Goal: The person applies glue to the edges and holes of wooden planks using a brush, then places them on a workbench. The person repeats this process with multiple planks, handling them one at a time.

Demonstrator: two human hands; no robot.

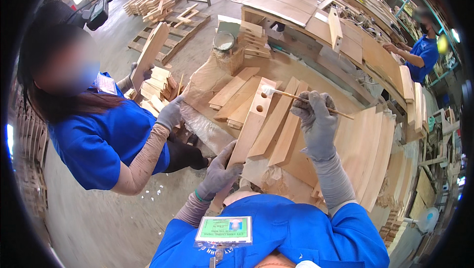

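From where I stand, the person in the blue shirt has both gloved hands busy. The left hand (pixel 219 172) is wrapped around the near part of a pale wooden bar (pixel 251 125), which points away from the body over the surface (pixel 200 88); I can't tell whether its far end rests on anything. Dark round holes (pixel 259 108) show near that far end. The right hand (pixel 316 122) has its fingers closed on a thin stick (pixel 290 95), whose white tip (pixel 268 90) is right at the bar's end, beside the holes. Loose boards (pixel 276 125) lie just right of the bar, and curved boards (pixel 363 142) are further right. Beyond stands a round container (pixel 224 41) with whitish contents. On the left, a co-worker (pixel 98 139) holds up another wooden piece (pixel 149 48).
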